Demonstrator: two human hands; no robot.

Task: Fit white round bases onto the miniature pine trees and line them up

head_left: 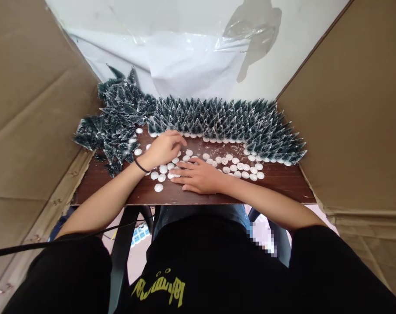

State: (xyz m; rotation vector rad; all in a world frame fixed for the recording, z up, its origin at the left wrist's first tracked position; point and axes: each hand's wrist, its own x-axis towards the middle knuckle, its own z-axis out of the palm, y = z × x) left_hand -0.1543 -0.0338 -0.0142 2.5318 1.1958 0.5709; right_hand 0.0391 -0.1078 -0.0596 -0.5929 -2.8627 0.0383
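My right hand (pixel 202 175) lies low over the table with its fingers spread, touching some of the white round discs (pixel 158 187) scattered there. Just up and to the left, my left hand (pixel 165 149) hovers over the discs, its fingers loosely bent and somewhat apart; nothing shows in it, though its palm side is hidden. A dark band circles the left wrist. Behind both hands stand tight rows of small green bottle-brush trees (pixel 214 117) with white-frosted tips on white round bases. The front row is closest to my left hand.
A heap of similar trees (pixel 119 109) lies tangled at the left end of the brown wooden table (pixel 103 185). Brown covered panels (pixel 354 104) rise on both sides, and a white plastic-covered wall (pixel 191 61) stands behind. A black cable (pixel 21 249) crosses my left arm.
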